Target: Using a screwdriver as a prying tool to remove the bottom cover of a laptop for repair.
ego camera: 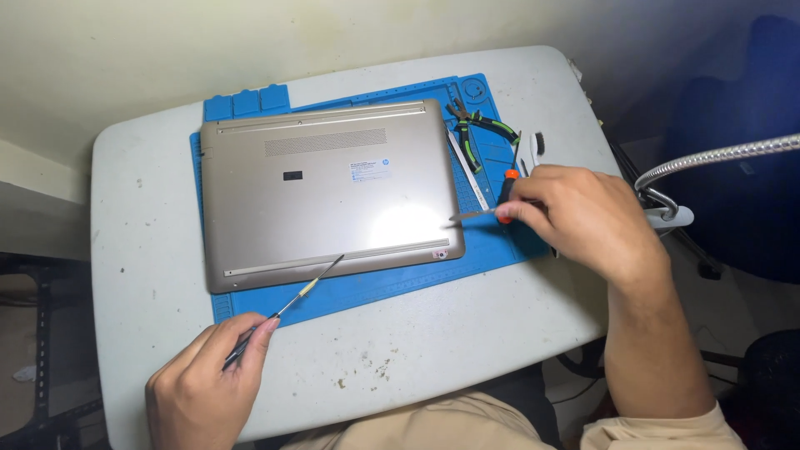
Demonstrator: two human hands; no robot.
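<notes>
A gold laptop [325, 187] lies bottom side up on a blue work mat [375, 287]. My left hand [204, 387] holds a thin metal pry tool [304, 292] whose tip rests on the laptop's near edge. My right hand [583, 221] grips a small screwdriver with an orange and black handle [506, 187], its metal tip pointing left toward the laptop's near right corner.
Green-handled pliers [479, 129] and a small brush [533, 150] lie on the mat's right side, beside a white strip. The mat sits on a scuffed white table [400, 367]. A flexible metal lamp neck [717, 158] reaches in from the right.
</notes>
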